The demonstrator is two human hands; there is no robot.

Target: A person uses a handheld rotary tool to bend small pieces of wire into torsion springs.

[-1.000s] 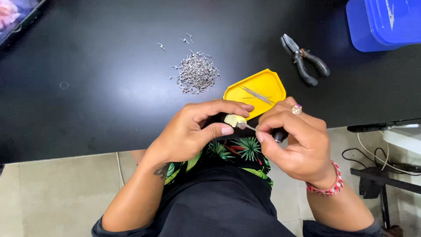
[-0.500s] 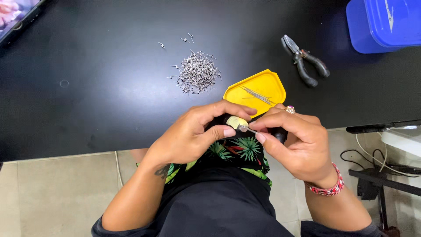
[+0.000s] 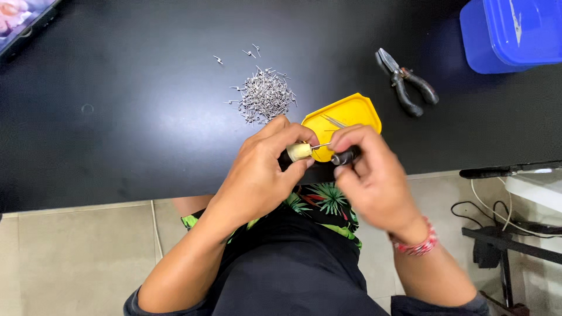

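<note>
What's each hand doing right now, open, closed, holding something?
Left hand: closed on a small cream cylindrical piece.
Right hand: closed on a dark-handled tool, its thin metal tip at the cream piece.

Screen (image 3: 23,20) sat at upper left corner of frame, on the black tabletop (image 3: 129,117), cut off by the edge; dark bezel, colourful pink and blue picture lit. Blue plastic container (image 3: 512,32) stood at upper right corner, boxy, partly out of frame.
</note>
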